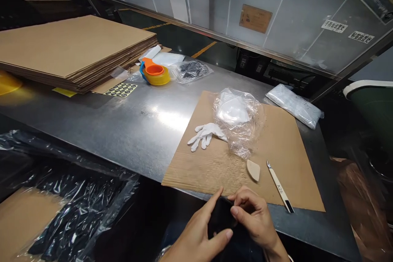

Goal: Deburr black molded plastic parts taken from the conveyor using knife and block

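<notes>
Both my hands meet at the bottom middle, below the near edge of the metal table (132, 131). My left hand (199, 235) and my right hand (254, 217) are closed around a small black object (219, 217), fingers pinching its top; I cannot make out what it is. Just beyond them a brown cardboard sheet (276, 139) lies on the table. On it are a white glove (205, 134), a crumpled clear plastic bag (241, 120), a small beige wedge-shaped piece (253, 170) and a thin white craft knife (279, 186).
A stack of cardboard sheets (73, 47) lies at the back left, with a sticker sheet (121, 89) and an orange-yellow tape dispenser (155, 73) beside it. Plastic bags (294, 105) rest at the right. Black plastic film (70, 196) covers a box at lower left. A glass partition (276, 12) stands behind.
</notes>
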Action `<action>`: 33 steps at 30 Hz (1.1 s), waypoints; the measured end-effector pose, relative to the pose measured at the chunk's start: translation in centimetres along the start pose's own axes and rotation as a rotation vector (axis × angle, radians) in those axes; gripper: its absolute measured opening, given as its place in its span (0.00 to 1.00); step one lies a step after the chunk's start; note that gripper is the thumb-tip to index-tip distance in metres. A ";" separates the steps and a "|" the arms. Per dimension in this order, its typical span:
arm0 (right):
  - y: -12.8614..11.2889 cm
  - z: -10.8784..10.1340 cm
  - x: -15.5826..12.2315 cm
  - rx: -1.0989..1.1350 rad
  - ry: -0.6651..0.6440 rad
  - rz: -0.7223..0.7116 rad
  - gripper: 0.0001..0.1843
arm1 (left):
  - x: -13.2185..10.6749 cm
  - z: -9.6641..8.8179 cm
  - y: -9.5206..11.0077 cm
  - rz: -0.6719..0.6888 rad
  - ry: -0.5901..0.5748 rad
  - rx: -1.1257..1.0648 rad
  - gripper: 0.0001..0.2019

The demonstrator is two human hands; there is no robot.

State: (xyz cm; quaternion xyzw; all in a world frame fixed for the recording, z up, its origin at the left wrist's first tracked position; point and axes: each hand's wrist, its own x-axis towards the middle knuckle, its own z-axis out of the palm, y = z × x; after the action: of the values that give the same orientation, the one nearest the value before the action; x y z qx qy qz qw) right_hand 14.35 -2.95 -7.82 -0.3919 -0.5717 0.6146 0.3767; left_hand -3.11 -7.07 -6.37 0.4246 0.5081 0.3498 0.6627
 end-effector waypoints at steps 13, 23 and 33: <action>2.3 -6.2 -0.7 -0.865 0.559 0.019 0.19 | 1.9 0.4 0.7 -0.426 -0.066 -1.035 0.27; 4.7 -10.8 -1.3 -1.361 0.568 0.107 0.25 | 2.7 -0.6 1.1 -0.285 0.239 -1.182 0.23; -1.1 0.4 -3.7 -0.778 -0.129 -0.178 0.14 | 2.2 -0.9 1.6 -0.058 0.398 -1.117 0.25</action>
State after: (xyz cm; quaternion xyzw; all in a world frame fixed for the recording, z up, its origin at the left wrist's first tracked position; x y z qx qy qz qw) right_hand 15.45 -6.39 -6.52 -0.4146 -0.8159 0.3406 0.2154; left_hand -3.54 -4.28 -5.81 -0.0764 0.3728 0.6188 0.6872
